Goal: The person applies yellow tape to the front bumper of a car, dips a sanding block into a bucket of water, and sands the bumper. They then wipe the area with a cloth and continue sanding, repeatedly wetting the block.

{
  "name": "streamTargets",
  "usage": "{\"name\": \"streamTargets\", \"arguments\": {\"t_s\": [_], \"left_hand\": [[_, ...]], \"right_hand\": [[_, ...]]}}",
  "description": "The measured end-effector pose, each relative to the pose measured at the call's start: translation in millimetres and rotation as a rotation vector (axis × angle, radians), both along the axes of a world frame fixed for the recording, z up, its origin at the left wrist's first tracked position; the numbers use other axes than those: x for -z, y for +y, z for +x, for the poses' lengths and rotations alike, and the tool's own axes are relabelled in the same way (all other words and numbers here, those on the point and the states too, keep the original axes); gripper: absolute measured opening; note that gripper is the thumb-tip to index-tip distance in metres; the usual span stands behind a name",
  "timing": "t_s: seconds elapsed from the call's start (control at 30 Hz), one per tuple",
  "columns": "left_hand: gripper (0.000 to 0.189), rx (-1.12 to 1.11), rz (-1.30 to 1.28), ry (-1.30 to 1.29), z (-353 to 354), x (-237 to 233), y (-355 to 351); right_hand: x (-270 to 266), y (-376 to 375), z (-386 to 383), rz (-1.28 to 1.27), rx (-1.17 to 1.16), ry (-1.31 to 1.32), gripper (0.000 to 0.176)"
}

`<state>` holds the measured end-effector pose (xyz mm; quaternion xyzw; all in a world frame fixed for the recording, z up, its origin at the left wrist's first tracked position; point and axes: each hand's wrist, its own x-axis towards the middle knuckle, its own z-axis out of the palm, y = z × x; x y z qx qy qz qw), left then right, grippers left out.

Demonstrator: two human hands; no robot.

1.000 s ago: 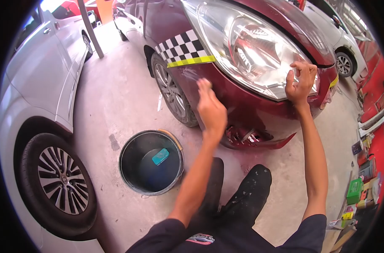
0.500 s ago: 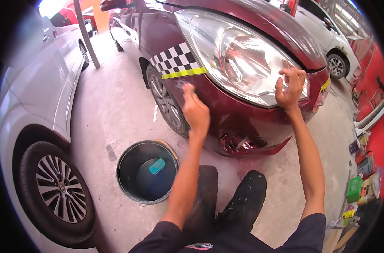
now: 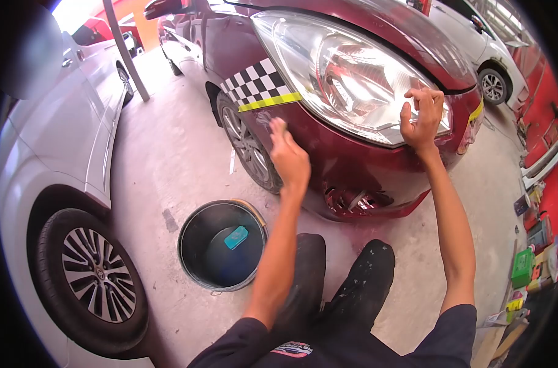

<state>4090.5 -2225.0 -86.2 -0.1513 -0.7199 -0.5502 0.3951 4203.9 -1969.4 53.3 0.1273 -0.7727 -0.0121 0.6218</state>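
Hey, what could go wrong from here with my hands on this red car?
Your left hand is just below the yellow strip; a slip might lift its edge. Your right hand seems to rest on the headlight, so grit could scratch it. The bucket beside your left leg might get knocked.

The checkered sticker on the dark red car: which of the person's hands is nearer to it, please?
Left. The left hand is just below the checkered sticker; the right hand is farther away, to the sticker's right, at the lower right of the headlight.
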Motion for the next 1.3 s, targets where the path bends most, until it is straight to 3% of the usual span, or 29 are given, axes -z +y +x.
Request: {"name": "streamTargets", "arguments": {"t_s": [0.07,0.2,0.3,0.4,0.5,0.57,0.63,0.7,0.73,0.87,0.97,1.0,1.03,1.1,1.2,1.27,1.3], "left_hand": [[0.042,0.098,-0.037,0.069,55,19,16],[0.039,0.029,-0.001,0.072,2,5,5],[0.04,-0.019,0.069,-0.11,-5,-15,4],[0.041,0.079,-0.058,0.088,59,18,24],[0.042,0.05,-0.056,0.125,26,10,10],[0.042,0.007,0.0,-0.052,-21,-6,-4],[0.041,0.034,0.014,-0.049,-14,-6,-8],[0.039,0.108,0.047,0.067,36,8,13],[0.039,0.097,-0.059,0.138,54,21,19],[0.038,-0.002,0.046,0.097,-14,-4,0],[0.039,0.041,0.059,-0.029,3,-9,-1],[0.039,0.113,0.093,0.075,30,-1,12],[0.04,0.085,-0.031,0.129,47,16,20],[0.039,0.076,-0.054,0.196,27,14,11],[0.038,0.036,0.057,-0.167,-26,-17,-9],[0.04,0.019,0.043,-0.156,-21,-20,-10],[0.041,0.015,0.013,0.015,-1,-6,-2]], "right_hand": [[-4,1,-2,0.016,-0.007,0.012,0.02],[-2,5,-3,0.009,0.012,0.004,0.019],[-3,2,-2,0.0,0.008,0.01,0.018],[-2,3,-1,-0.004,0.011,0.007,0.02],[-5,8,-5,0.02,0.003,0.027,0.021],[0,7,-3,0.007,0.019,0.011,0.021],[-1,3,-1,-0.013,0.019,-0.005,0.022],[-3,1,-1,0.002,0.007,0.025,0.022],[-4,2,-2,0.0,-0.007,0.028,0.022],[-13,11,-4,0.026,0.012,0.027,0.02],[-1,0,-2,-0.006,-0.013,0.027,0.019],[-2,1,-3,0.001,-0.018,0.042,0.019],[-4,3,-3,0.012,-0.02,0.056,0.018],[-2,8,-2,-0.006,-0.004,0.012,0.019],[-1,5,-2,-0.007,-0.011,0.029,0.02],[1,3,-1,-0.011,0.004,0.022,0.02],[-1,4,-1,-0.007,0.015,0.027,0.02]]}}
